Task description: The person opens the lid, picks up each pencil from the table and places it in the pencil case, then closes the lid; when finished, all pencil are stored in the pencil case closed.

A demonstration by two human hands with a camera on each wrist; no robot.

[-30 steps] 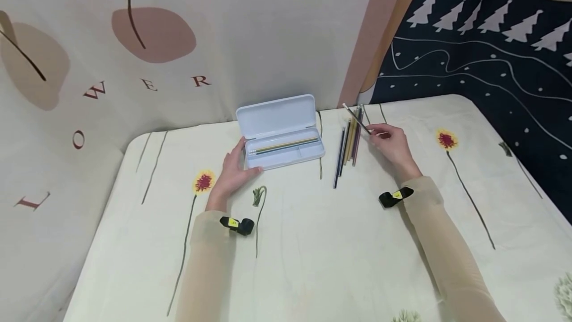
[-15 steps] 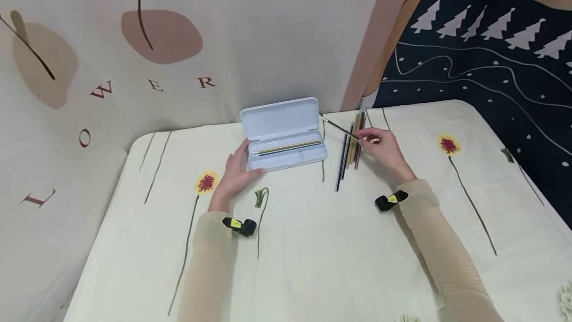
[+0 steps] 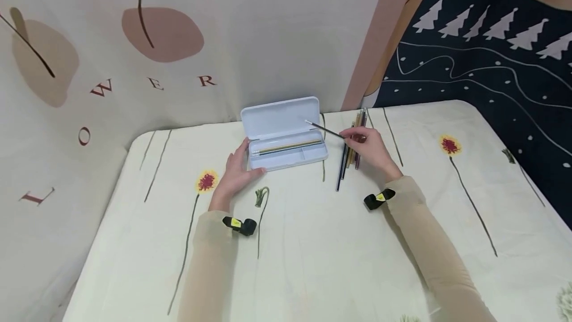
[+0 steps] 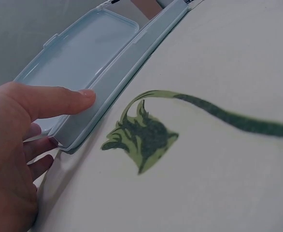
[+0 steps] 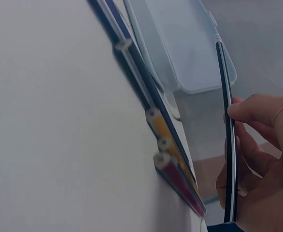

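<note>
A pale blue pencil case [image 3: 277, 118] stands with its lid raised at the back of the table. Several pencils [image 3: 288, 147] lie in its long compartment. My left hand [image 3: 235, 173] grips the case's left end, the thumb [image 4: 69, 100] along the front wall and the fingers around the corner. Between thumb and fingers my right hand [image 3: 370, 149] pinches a dark striped pencil [image 3: 325, 129], tilted and raised. Its white-tipped end reaches in front of the open lid. Below that hand, several loose pencils [image 3: 341, 170] lie side by side on the cloth, partly hidden by it.
A white tablecloth [image 3: 295, 242] with printed flowers covers the table. Behind the case hangs a pale printed curtain [image 3: 286, 39], and a dark cloth with white trees [image 3: 473, 63] hangs at the right. Each wrist carries a small black camera [image 3: 241, 225].
My right hand has moved left with the pencil, from above the loose pencils toward the case. The left hand stays on the case. The view has shifted slightly.
</note>
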